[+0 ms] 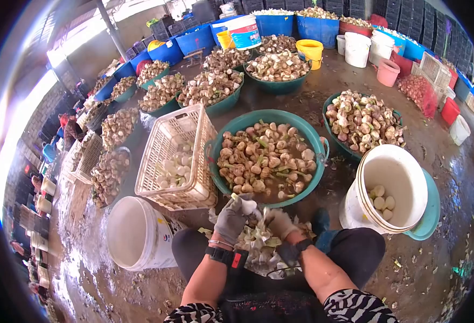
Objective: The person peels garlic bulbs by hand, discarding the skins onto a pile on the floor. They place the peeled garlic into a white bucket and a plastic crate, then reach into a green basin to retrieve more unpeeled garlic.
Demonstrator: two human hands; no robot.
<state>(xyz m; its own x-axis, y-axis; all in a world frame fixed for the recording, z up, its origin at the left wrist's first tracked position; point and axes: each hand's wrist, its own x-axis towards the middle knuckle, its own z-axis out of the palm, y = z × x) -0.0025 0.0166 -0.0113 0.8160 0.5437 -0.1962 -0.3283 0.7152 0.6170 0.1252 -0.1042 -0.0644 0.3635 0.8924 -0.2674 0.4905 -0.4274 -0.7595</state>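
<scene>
My left hand (230,219), in a grey glove, holds a white peeled garlic bulb (248,206) between thumb and fingers. My right hand (281,225), also gloved and blurred, is just right of the bulb; what it may hold cannot be made out. Beneath both hands lies a heap of peelings (257,245) between my knees. Right in front stands a green tub (272,114) with brown garlic bulbs in murky water. A cream plastic crate (153,156) at its left contains white peeled bulbs.
A white bucket (131,234) stands at the left, and another (393,167) at the right has several pale bulbs inside. More garlic fills a basin (363,121) at the right and several basins farther back. A person (71,132) sits at the far left.
</scene>
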